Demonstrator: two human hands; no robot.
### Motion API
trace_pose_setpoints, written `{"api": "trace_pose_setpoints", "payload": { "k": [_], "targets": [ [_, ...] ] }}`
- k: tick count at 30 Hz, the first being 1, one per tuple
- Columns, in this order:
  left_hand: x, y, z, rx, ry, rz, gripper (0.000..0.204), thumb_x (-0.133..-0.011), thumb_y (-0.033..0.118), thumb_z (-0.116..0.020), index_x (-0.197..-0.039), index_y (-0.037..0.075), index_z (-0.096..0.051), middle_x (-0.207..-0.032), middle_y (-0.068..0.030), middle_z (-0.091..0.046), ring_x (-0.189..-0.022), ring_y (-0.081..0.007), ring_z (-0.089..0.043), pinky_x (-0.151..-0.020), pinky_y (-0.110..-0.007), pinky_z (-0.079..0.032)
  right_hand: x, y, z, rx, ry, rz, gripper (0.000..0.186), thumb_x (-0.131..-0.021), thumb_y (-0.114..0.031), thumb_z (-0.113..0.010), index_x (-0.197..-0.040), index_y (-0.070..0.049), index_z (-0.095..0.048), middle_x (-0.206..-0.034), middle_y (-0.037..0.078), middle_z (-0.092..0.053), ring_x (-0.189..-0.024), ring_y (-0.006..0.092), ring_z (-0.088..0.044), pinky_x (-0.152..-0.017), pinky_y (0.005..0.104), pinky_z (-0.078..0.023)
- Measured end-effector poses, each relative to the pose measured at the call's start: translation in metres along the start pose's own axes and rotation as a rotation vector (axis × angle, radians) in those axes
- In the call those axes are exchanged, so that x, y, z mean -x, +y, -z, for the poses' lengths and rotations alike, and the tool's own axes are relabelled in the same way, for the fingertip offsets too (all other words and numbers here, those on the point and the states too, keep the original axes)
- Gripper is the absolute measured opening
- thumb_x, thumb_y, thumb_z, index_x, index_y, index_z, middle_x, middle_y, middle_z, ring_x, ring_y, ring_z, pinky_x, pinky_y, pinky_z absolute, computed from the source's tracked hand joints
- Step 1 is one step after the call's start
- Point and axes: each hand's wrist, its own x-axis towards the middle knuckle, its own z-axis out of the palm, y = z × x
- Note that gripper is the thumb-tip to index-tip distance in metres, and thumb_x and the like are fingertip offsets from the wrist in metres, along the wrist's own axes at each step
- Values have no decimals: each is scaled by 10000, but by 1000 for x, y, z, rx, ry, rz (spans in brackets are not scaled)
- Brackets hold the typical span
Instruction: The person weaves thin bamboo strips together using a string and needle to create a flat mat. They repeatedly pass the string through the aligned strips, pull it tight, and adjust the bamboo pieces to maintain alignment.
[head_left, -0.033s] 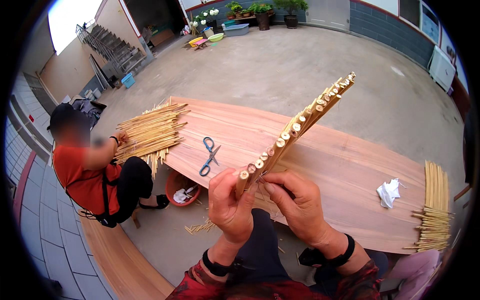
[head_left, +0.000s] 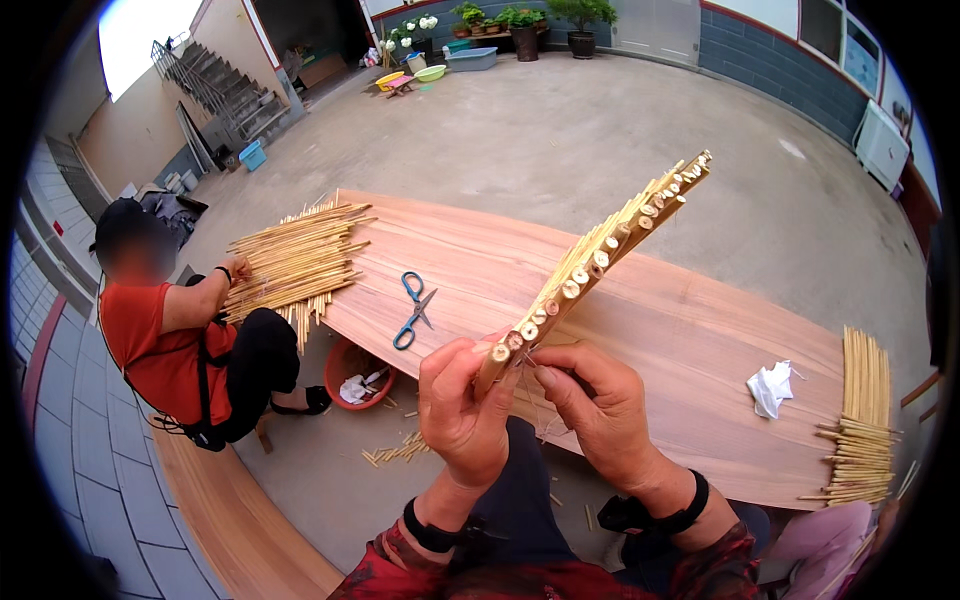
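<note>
My left hand [head_left: 465, 415] is closed around the near end of a mat of straw-coloured stalks [head_left: 572, 288], which rises away to the upper right over the table with its cut ends facing up. Beside the lowest stalks, my right hand [head_left: 592, 395] pinches a thin thread [head_left: 537, 400], its thumb and forefinger pressed together. The thread's path between the stalks is hard to see. Blue-handled scissors [head_left: 411, 312] lie with blades apart on the wooden table [head_left: 480, 250], left of the mat.
A co-worker in orange [head_left: 165, 335] sits at left, one hand on another stalk mat [head_left: 295, 265]. More stalks [head_left: 862, 410] lie at the table's right end near a crumpled white bag [head_left: 771, 388]. A red basin [head_left: 343, 378] and cut pieces [head_left: 398, 450] are on the floor.
The whole view has shifted slightly, so the table and scissors appear a little further left. Both my hands keep their grips, with hardly any movement at the stalks.
</note>
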Motion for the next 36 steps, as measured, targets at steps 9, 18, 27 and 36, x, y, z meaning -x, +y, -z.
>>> {"api": "trace_pose_setpoints", "payload": {
  "k": [9,18,27,36],
  "targets": [
    [18,10,-3,27,-96,-93,420,-756,-141,-693,-1142,4,-614,-1071,-134,-563,-989,-311,-659,-817,-362,-558,40,2,23,28,-7,-313,146,-925,-63,-639,-1049,-3,-688,-818,39,-628,-684,91,-558,-609,244,-453],
    [26,15,1,54,-112,-139,469,-692,-158,-719,-1122,6,-634,-1054,-111,-561,-959,-299,-642,-822,-385,-566,72,-8,37,25,-29,-504,158,-954,-86,-600,-1056,5,-679,-823,33,-637,-689,72,-556,-614,229,-449],
    [34,11,2,88,-144,-176,446,-692,-126,-751,-1106,-2,-639,-1034,-107,-551,-941,-307,-638,-812,-410,-576,80,-1,31,204,31,-257,139,-944,-97,-648,-1032,-2,-696,-765,-15,-612,-634,58,-513,-551,219,-381],
    [31,11,5,104,-167,-158,405,-716,-134,-725,-1085,-4,-620,-1037,-113,-547,-937,-314,-645,-834,-440,-577,89,9,26,211,107,-179,125,-957,-105,-641,-958,12,-683,-688,-4,-590,-529,69,-490,-465,227,-366]
  ]
}}
